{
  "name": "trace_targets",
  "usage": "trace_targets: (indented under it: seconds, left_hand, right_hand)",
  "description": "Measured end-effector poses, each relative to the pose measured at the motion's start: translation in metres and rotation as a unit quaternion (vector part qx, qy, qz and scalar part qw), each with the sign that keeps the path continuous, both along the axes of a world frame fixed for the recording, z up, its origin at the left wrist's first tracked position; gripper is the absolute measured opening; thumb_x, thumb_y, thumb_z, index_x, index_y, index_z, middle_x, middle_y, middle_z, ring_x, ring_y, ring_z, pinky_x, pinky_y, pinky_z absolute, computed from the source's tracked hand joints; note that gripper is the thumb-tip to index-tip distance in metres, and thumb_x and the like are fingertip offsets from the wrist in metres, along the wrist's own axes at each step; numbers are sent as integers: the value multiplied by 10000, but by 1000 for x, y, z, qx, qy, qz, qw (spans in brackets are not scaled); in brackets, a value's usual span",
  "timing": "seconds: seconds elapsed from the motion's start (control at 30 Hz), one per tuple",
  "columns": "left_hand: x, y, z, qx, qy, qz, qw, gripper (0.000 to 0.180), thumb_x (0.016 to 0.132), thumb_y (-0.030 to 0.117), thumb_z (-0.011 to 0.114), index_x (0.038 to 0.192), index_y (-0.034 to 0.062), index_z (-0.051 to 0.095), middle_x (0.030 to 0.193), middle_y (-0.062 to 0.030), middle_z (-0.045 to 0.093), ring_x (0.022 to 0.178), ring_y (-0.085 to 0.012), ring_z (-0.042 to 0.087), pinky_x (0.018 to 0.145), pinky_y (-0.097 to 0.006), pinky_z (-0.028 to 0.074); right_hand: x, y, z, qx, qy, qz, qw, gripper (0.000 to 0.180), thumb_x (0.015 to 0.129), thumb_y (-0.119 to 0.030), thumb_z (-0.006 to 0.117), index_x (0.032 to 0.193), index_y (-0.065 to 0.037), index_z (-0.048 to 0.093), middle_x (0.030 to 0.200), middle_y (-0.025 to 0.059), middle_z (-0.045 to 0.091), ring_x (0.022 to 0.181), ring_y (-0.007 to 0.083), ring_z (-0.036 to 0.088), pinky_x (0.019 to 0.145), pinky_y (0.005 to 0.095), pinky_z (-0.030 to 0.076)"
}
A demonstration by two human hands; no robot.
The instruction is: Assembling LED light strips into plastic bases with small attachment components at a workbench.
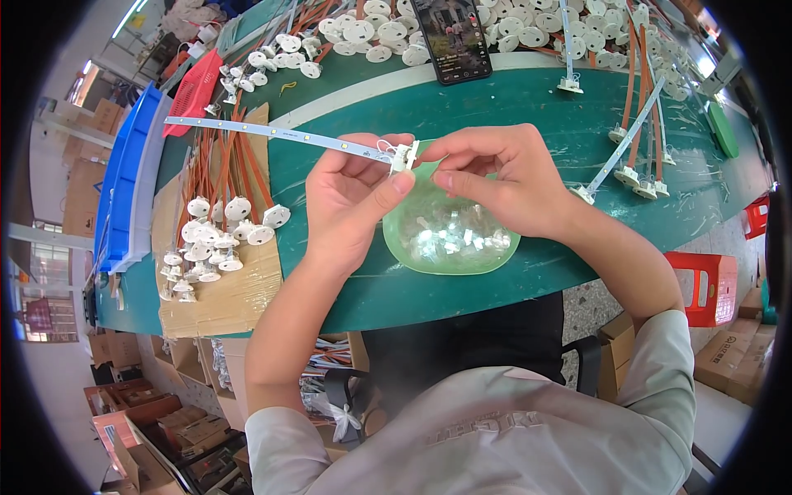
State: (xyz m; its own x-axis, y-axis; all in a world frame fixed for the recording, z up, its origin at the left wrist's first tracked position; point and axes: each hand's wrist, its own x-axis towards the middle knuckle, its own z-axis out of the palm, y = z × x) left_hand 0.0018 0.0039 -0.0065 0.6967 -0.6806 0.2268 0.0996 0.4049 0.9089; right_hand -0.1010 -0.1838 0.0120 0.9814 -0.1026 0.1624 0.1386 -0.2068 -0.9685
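Observation:
My left hand [342, 206] is closed round the end of a pale LED strip [274, 132], which reaches out to the left over the table. At that end, between thumb and fingers, sits a white end cap [403, 158] with thin white wires looping beside it. My right hand [511, 177] is just right of the cap, thumb and forefinger pinched together; anything between them is too small or hidden to make out. Beneath both hands lies a light green translucent dish [406, 254], holding several small clear and whitish pieces.
On the left, cardboard [256, 293] carries several capped strips [198, 235], beside a blue bin [124, 186] and a red basket [191, 87]. A phone [452, 37] stands at the back before piled white discs [528, 25]. More capped strips [631, 157] lie right. A red stool [705, 285] stands beyond the table edge.

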Motion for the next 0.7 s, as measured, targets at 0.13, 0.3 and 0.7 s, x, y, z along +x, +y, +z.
trace_targets:
  seconds: [0.13, 0.3, 0.7]
  left_hand:
    - [0, 1, 0, 12, -3, 2, 1000, 383, 803, -28, 764, 1130, 32, 573, 1227, -184, 623, 1103, -234, 623, 981, -392, 491]
    - [-1, 0, 1, 1, 1, 0, 1000, 392, 800, -33, 765, 1135, 28, 571, 1225, -185, 624, 1108, -236, 622, 984, -388, 493]
    - [0, 0, 3, -56, 29, -50, 997, 465, 780, -104, 736, 1162, 57, 527, 1217, -185, 608, 1183, -323, 601, 1017, -443, 479]
  right_hand:
    - [0, 0, 1, -23, 0, 10, 1000, 170, 895, -2, 657, 1060, 28, 684, 897, 59, 704, 797, 96, 653, 729, 240, 536]
    - [3, 4, -6, 10, -51, -13, 999, 158, 899, 6, 641, 1049, 2, 688, 939, 70, 697, 825, 111, 661, 738, 257, 542]
    - [-5, 11, 0, -36, -111, -44, 992, 95, 820, 31, 730, 909, -1, 732, 935, 81, 701, 847, 119, 671, 727, 230, 538]
